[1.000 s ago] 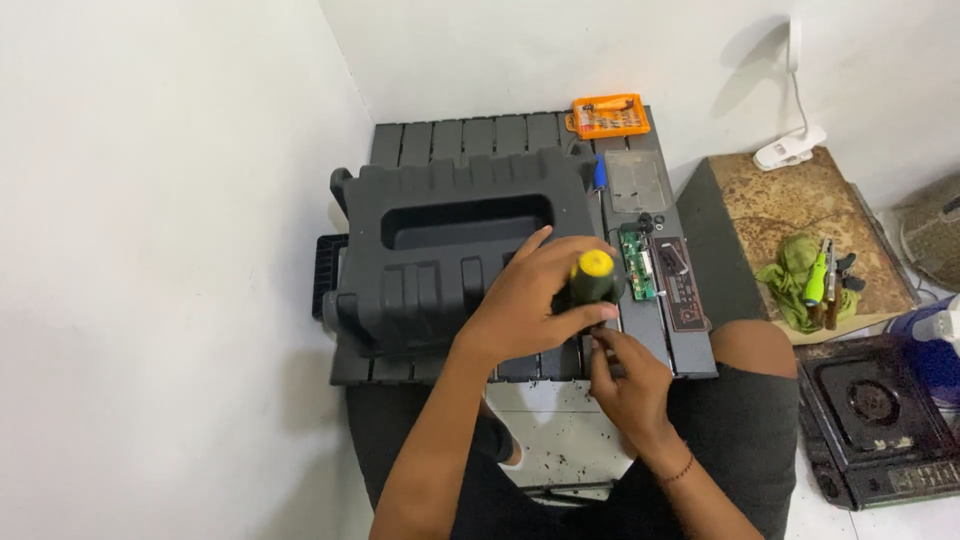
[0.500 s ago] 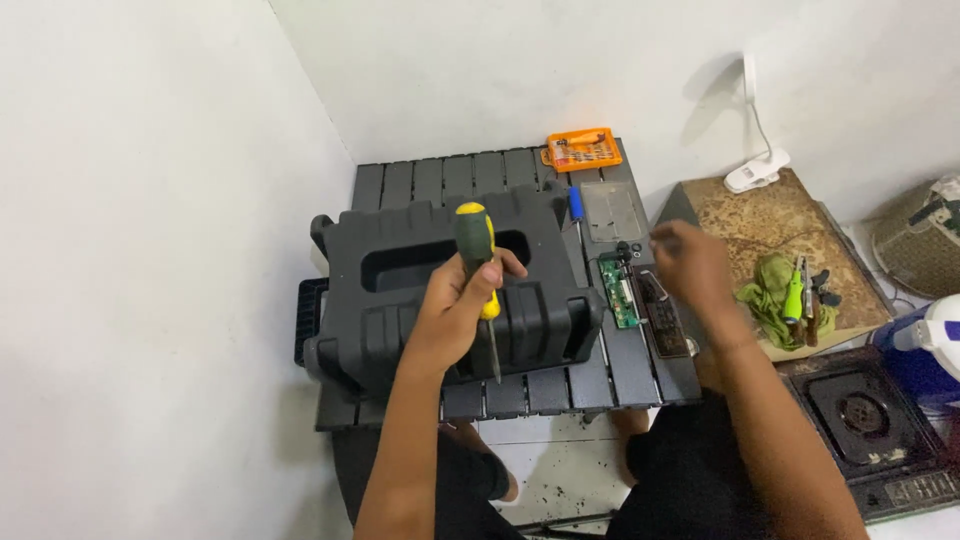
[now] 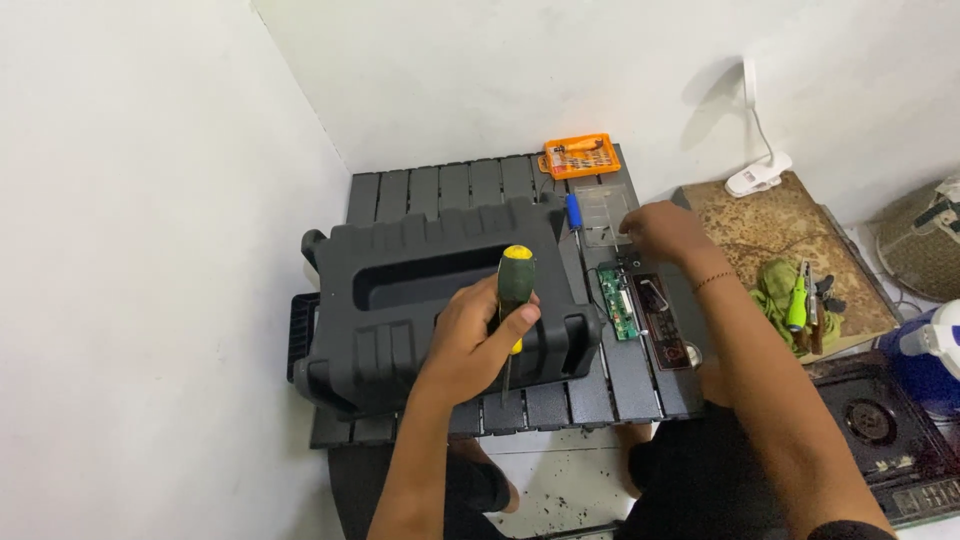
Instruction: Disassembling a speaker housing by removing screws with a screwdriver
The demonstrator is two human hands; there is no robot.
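A screwdriver (image 3: 514, 300) with a green grip and a yellow cap is held upright in the left hand (image 3: 478, 335), whose fingers are closed around the grip. Its long axis runs near-to-far in the picture, almost vertical: the yellow cap points to the far side and the thin shaft points to the near side, its tip hanging over the near edge of the black plastic housing (image 3: 440, 300). The housing lies on the left part of the dark slatted counter (image 3: 630, 380), with its long axis running left to right.

The right hand (image 3: 662, 230) is stretched to the far right part of the counter, over a clear plastic tray (image 3: 605, 210) just beside a small blue-handled tool (image 3: 574, 211). Whether its fingers are pinched on something small or merely resting cannot be told.

The step in hand is judged to be a pause in driving, with something small fetched from or set by the tray while the tool is kept lifted. For the next move, the shaft would need to be brought back down and its tip seated squarely.

A green circuit board (image 3: 618, 302) and a dark flat panel (image 3: 664, 322) lie to the right of the housing. An orange bit case (image 3: 578, 156) sits at the far edge.
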